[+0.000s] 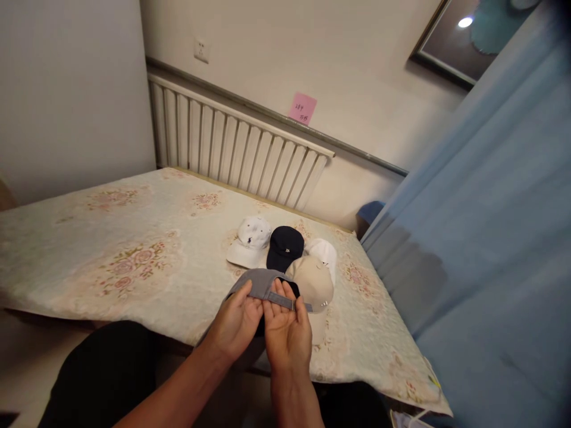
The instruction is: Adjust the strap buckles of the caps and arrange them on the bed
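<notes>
A grey baseball cap (259, 282) is up off the bed near its front edge, its back strap and buckle facing me. My left hand (237, 324) grips the cap's side, thumb on the outside. My right hand (288, 336) is palm up at the back opening, with fingers under the strap (281, 301) and thumb at the buckle. Just beyond lies a beige cap (311, 279), partly overlapped by the strap's end. Behind stand a white cap (252, 238) with a small dark logo, a black cap (285, 246), and another white cap (325, 251) partly hidden by the beige one.
A floral bedspread (178, 238) covers the bed. Along the wall runs a white radiator (236, 148), with a pink note (303, 107) above. A blue curtain (486, 238) hangs at the right. My dark-clothed knees are at the bed's near edge.
</notes>
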`<state>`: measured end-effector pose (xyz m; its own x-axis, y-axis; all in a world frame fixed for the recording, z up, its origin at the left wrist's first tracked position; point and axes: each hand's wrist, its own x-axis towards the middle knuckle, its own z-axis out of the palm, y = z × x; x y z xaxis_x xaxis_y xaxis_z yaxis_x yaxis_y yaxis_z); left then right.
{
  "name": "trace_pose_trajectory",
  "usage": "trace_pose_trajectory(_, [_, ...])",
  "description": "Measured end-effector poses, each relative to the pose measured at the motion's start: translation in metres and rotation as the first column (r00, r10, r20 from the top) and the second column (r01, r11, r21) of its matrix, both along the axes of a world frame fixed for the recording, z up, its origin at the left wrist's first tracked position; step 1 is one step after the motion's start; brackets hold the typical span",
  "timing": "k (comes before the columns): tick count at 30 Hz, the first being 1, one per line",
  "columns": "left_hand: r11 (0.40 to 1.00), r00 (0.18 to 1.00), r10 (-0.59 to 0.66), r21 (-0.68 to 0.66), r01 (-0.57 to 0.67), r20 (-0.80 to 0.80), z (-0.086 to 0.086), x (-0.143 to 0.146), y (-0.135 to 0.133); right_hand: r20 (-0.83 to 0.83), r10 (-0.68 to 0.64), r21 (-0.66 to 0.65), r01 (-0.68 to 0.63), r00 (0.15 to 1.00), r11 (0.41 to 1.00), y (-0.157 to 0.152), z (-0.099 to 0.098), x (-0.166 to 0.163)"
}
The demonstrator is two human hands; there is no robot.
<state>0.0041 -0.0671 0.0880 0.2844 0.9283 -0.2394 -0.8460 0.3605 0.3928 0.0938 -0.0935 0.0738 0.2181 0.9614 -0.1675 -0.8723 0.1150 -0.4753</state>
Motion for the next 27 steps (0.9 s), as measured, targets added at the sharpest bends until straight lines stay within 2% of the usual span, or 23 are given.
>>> trace_pose_trajectory(11, [0.999, 0.998, 0.039, -0.023, -0.038, 0.044, 0.0, -0.003, 0.003, -0.019, -0.108, -0.042, 0.107, 0.994, 0.993, 0.007, -0.009, 0.011])
trace_pose_trajectory(15, [0.998, 0.998, 0.051, -0.024, -0.05, 0.043, -0.005, -0.009, 0.012, -0.055, -0.127, -0.077, 0.123, 0.99, 0.989, 0.01, -0.013, 0.015])
trace_pose_trajectory(19, [0.997, 0.996, 0.081, -0.008, -0.08, 0.044, -0.013, -0.011, 0.017, -0.025, -0.104, -0.049, 0.102, 0.994, 0.994, 0.012, -0.014, 0.01])
trace_pose_trajectory(21, [0.998, 0.998, 0.055, 0.008, -0.055, 0.038, -0.015, -0.01, 0.015, -0.001, -0.085, -0.028, 0.085, 0.996, 0.996, 0.012, -0.015, 0.004])
trace_pose_trajectory(25, [0.993, 0.996, -0.079, 0.081, 0.082, -0.03, -0.017, -0.004, 0.006, 0.035, -0.052, -0.019, 0.053, 0.998, 0.998, 0.013, -0.021, -0.005])
trace_pose_trajectory(27, [0.988, 0.99, -0.077, 0.124, 0.091, -0.116, -0.018, -0.002, 0.003, 0.04, -0.047, -0.033, 0.048, 0.998, 0.998, 0.013, -0.024, -0.008])
